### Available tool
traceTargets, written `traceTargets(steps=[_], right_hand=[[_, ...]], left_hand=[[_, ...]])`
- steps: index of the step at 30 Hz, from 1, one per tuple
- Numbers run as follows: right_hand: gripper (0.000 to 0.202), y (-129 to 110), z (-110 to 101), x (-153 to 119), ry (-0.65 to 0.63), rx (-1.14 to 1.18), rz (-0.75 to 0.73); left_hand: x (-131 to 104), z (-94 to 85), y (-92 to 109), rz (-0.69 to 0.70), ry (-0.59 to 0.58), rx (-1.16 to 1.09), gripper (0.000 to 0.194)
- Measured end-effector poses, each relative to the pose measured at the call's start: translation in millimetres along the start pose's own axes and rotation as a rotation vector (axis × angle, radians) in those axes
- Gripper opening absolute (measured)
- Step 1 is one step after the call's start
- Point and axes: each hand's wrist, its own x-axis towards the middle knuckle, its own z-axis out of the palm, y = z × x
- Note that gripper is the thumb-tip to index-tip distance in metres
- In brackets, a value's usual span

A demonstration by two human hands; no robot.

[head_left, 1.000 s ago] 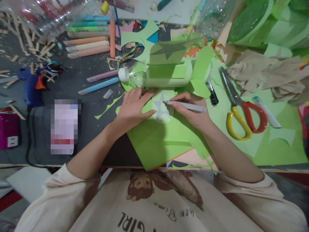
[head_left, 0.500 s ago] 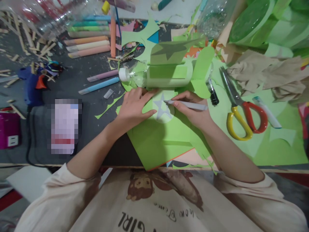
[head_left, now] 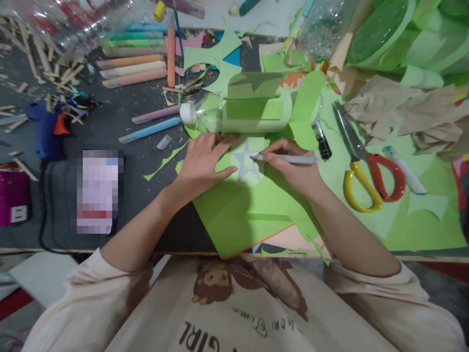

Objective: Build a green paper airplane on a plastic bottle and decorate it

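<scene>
A grey marker (head_left: pixel 298 159) is held in my right hand (head_left: pixel 289 164), its tip on a grey star (head_left: pixel 244 159). That star is coloured on a pale round piece of paper (head_left: pixel 256 178), with a small patch inside left pale. My left hand (head_left: pixel 205 161) lies flat with fingers spread, its thumb and forefinger at the left side of the round piece. Beneath both hands is green paper (head_left: pixel 234 215). Just beyond them, a clear plastic bottle (head_left: pixel 208 113) with a white cap lies on its side, wrapped in light green paper with a cut-open flap.
Scissors (head_left: pixel 362 161) with red and yellow handles lie at right beside a marker cap (head_left: pixel 324 146) and crumpled brown paper (head_left: pixel 414 110). At left are a phone (head_left: pixel 98 190), a blue glue gun (head_left: pixel 51 129) and several markers (head_left: pixel 135 73). Wood bits are scattered upper left.
The marker tip has shifted slightly right and down on the star, and the marker lies flatter. My left hand stays in place. The flap on the bottle has dropped lower.
</scene>
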Motion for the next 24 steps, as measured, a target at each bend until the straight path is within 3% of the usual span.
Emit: traceTargets(steps=[4, 11, 18, 24], right_hand=[[0.01, 3.5, -1.0, 0.9, 0.003, -0.014, 0.037], [0.006, -1.9, -0.3, -0.9, -0.018, -0.013, -0.062], [0.01, 1.6, -3.0, 0.3, -0.004, -0.052, 0.042], [0.008, 0.1, -1.9, 0.1, -0.037, 0.011, -0.006]], left_hand=[[0.6, -1.6, 1.3, -0.026, -0.028, 0.008, 0.062], [0.7, -0.8, 0.1, -0.011, -0.017, -0.001, 0.063], [0.8, -0.2, -0.8, -0.004, -0.007, -0.011, 0.062], [0.2, 2.4, -3.9, 0.026, 0.019, -0.021, 0.06]])
